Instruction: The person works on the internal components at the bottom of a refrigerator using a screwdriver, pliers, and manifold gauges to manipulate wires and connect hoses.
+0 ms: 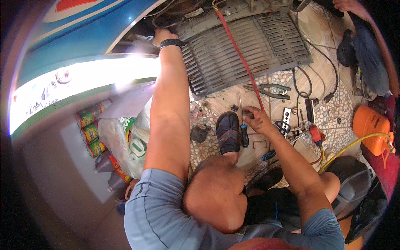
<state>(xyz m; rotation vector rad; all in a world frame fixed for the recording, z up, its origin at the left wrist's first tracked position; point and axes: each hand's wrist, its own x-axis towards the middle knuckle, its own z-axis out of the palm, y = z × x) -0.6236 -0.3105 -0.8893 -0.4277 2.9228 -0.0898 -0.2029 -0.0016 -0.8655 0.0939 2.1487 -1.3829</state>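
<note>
My left hand (162, 36), with a black band at the wrist, reaches into the dark recess at the edge of the machine beside the grey slotted metal panel (233, 48). Its fingers are mostly hidden there. Low over the floor is my right hand (258, 121), open, its fingers loosely bent, next to the shaft of a blue-and-black screwdriver (244, 137). I cannot tell whether they touch it. A red hose (237, 50) crosses the panel and runs down to beside this hand. Dark-handled pliers (273, 90) lie beyond it.
Loose tools and a slotted metal plate (286, 118) lie right of my hand, near a red gauge-like part (316, 134). An orange container (371, 127) with a yellow hose stands at right. Plastic bags (118, 139) and cans (89, 133) are at left. Another person's hand (350, 6) shows at top right.
</note>
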